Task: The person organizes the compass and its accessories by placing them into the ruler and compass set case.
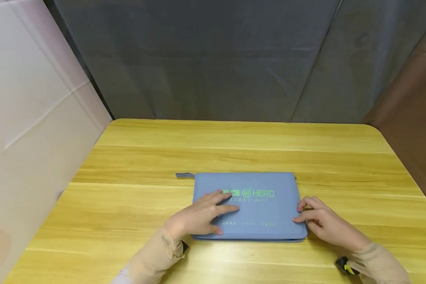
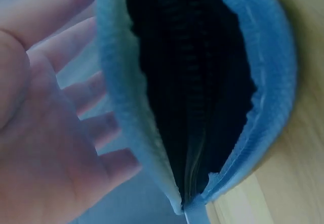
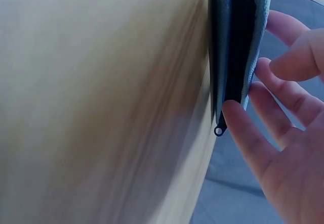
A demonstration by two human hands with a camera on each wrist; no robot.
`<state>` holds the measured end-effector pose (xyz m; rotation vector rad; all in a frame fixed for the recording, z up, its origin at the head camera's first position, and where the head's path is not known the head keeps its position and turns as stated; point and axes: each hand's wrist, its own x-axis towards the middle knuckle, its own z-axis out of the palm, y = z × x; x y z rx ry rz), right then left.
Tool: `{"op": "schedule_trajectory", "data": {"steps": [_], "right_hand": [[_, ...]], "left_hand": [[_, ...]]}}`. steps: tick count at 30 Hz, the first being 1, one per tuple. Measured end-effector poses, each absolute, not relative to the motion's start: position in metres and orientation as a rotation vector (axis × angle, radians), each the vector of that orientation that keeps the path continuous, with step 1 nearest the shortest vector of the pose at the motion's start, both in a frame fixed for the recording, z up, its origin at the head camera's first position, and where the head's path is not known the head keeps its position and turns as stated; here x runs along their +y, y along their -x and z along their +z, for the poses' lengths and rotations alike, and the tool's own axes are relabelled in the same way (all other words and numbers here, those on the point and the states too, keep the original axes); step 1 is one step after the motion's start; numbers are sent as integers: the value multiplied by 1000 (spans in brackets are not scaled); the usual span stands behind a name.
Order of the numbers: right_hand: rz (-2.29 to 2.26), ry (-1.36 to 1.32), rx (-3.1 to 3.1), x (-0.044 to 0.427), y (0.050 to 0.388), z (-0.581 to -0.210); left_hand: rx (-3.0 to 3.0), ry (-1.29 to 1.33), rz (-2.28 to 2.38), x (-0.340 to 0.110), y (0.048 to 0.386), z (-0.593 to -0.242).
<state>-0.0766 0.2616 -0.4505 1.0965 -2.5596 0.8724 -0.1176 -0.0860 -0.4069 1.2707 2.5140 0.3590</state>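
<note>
A blue zippered case (image 1: 248,213) with green HERO lettering lies flat on the wooden table. My left hand (image 1: 206,213) rests on its left part, fingers spread over the cover and some of the print. Seen from the left wrist, the two padded rims of the case (image 2: 271,82) stand apart around a dark gap with zipper teeth. At the right edge, my right hand (image 1: 323,221) touches the case with loosely bent fingers. In the right wrist view its fingertips meet the side rim near a small metal ring (image 3: 218,131) at the zipper's end.
A fabric tab (image 1: 185,175) sticks out from the case's back left corner. The table (image 1: 145,154) has rounded far corners. Dark cloth (image 1: 198,59) hangs behind it, a white sheet (image 1: 32,86) at the left and a brown one (image 1: 411,98) at the right.
</note>
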Motion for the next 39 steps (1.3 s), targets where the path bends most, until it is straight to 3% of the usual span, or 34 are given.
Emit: {"op": "schedule_trajectory", "data": {"steps": [7,15,20,39], "right_hand": [[911,-1080,-2635,265,87,-439],[740,-635,-2842,269,122,-430],[688,-492,-2971,267,145,-433],[625,-390,-3055,261,162,-439]], "left_hand": [[2527,-1222,249,-78,115,-407],[2575,-1204,143,-73,114,-409],[2593,-1198,126,-73,113,-411],[2627,-1180,134,-71,112,-411]]}}
